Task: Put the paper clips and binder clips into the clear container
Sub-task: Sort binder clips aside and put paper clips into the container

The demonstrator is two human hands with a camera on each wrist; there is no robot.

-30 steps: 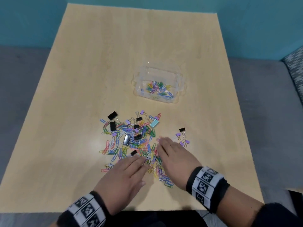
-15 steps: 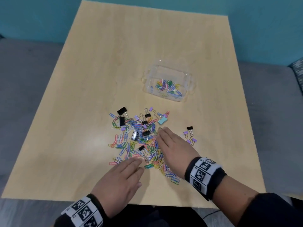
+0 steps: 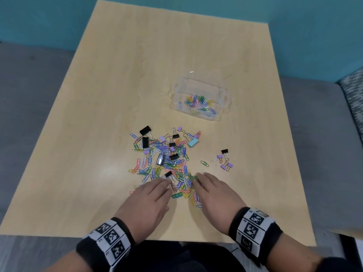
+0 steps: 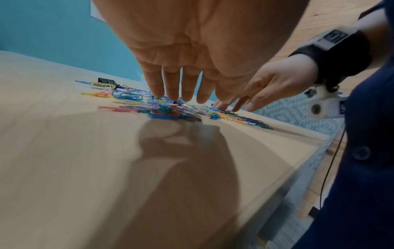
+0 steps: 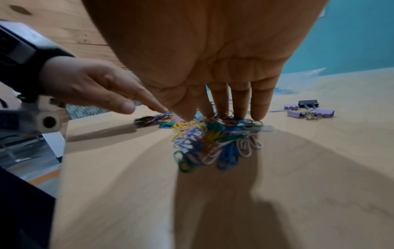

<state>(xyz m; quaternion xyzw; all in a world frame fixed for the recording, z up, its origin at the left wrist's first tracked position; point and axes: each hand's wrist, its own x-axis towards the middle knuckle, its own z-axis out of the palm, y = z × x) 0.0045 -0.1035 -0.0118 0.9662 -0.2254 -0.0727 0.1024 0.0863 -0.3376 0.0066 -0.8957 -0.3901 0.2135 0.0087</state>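
**Both hands flat at near edge of clip pile**

Left hand [image 3: 146,201] and right hand [image 3: 215,195] lie palm-down on the worktop [image 3: 98,134], fingers straight, grip apart on both, nothing pinched. Fingertips [image 5: 242,116] of the right hand touch the paper clips [image 3: 167,160]; a bunch of clips sits between the two hands.

Beyond the fingertips: main scatter of coloured paper clips mixed with black binder clips [image 3: 145,130], small purple ones and one light-blue binder clip [image 3: 193,143]. Beyond and right of the right hand, apart from the pile: a small cluster of purple and black binder clips [image 3: 225,160], with one green paper clip [image 3: 204,163] between cluster and pile. Clear container [image 3: 198,99] stands well beyond the pile, towards the right, some paper clips already inside. Nothing lies between pile and container.

Since half a second ago: right hand has drawn back towards the body, from mid-pile to its near edge, uncovering the green clip. Left hand has moved up to the pile's near edge. Hands now closer together.
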